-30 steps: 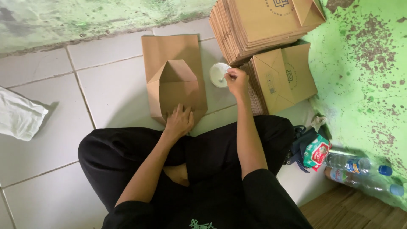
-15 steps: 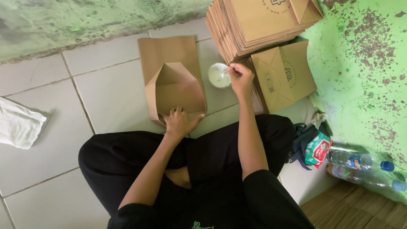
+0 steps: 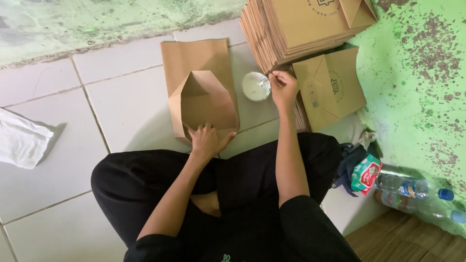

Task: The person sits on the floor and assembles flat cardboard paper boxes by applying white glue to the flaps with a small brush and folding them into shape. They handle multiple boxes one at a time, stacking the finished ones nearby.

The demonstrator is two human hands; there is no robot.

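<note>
White tiled floor [image 3: 131,97] meets a flaking green wall [image 3: 417,73]; light seems daylit.

my paper bag [image 3: 201,92]: plain kraft brown
my glue cup [image 3: 256,86]: white
my trousers [image 3: 252,179]: black
floor tiles [image 3: 121,106]: white
wall [image 3: 417,87]: green, brown flaking patches

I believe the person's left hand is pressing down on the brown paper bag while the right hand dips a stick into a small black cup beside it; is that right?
Nearly. The cup is white, with white paste inside, not black, as the head view shows. The rest stands: the left hand presses the near edge of the brown paper bag, and the right hand dips a thin stick into the cup beside it.
</note>
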